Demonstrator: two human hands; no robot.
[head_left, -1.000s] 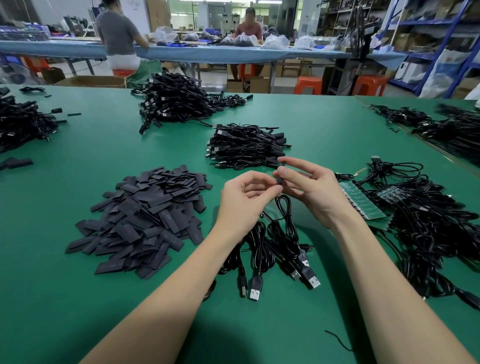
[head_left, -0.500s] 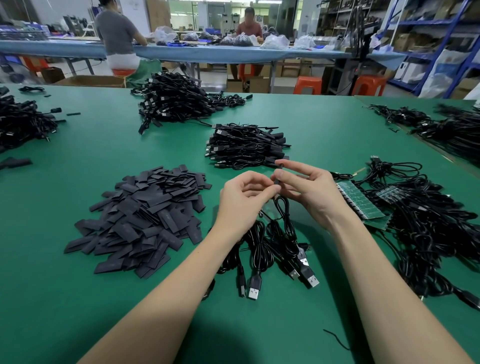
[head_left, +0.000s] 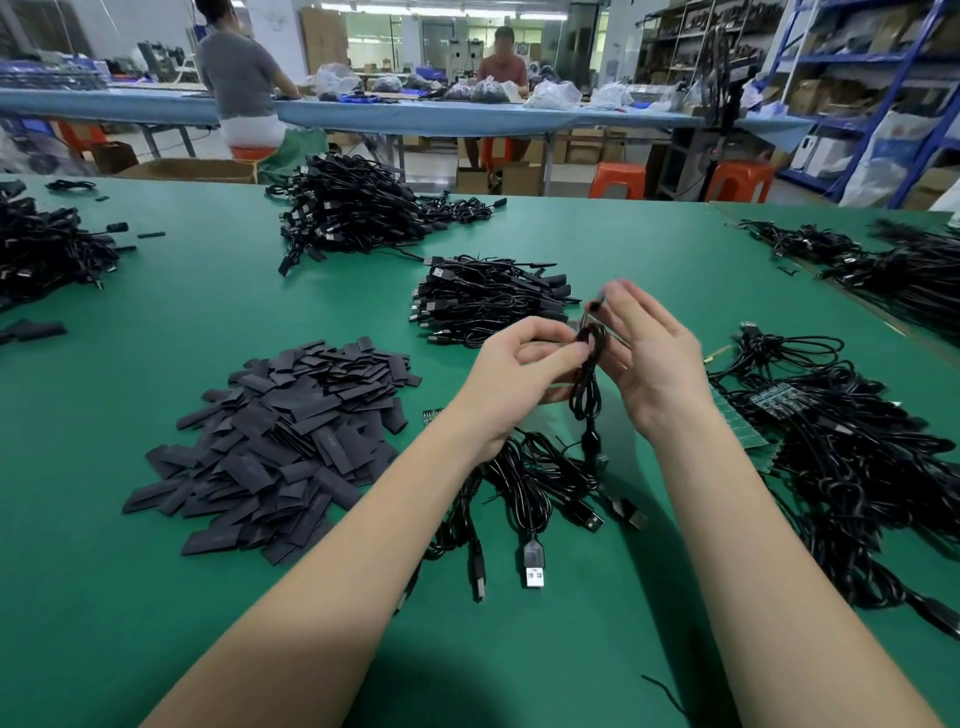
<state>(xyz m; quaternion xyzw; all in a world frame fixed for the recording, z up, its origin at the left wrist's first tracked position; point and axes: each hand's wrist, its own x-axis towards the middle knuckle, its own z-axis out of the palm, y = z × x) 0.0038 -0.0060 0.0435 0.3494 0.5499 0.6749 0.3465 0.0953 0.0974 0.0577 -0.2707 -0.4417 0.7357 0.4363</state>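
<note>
A black USB cable (head_left: 586, 400), folded into a narrow bundle, hangs above the green table (head_left: 208, 312). My left hand (head_left: 514, 379) pinches the bundle near its top between thumb and fingers. To its right is my right hand (head_left: 654, 369), fingers pointing up and blurred by motion. Its fingertips pinch the cable's loose end, which sticks up beside them. Several loose USB cables (head_left: 530, 493) lie on the table under my hands, plugs toward me.
A heap of flat black sleeves (head_left: 280, 441) lies to the left. A stack of bundled cables (head_left: 483, 299) sits behind my hands, with a bigger pile (head_left: 353, 208) farther back. Tangled cables (head_left: 841, 457) and a green circuit board (head_left: 737, 426) are on the right. People sit at the far bench.
Both hands have risen off the table and lifted the folded cable into the air. My right hand has swung up with the cable's end.
</note>
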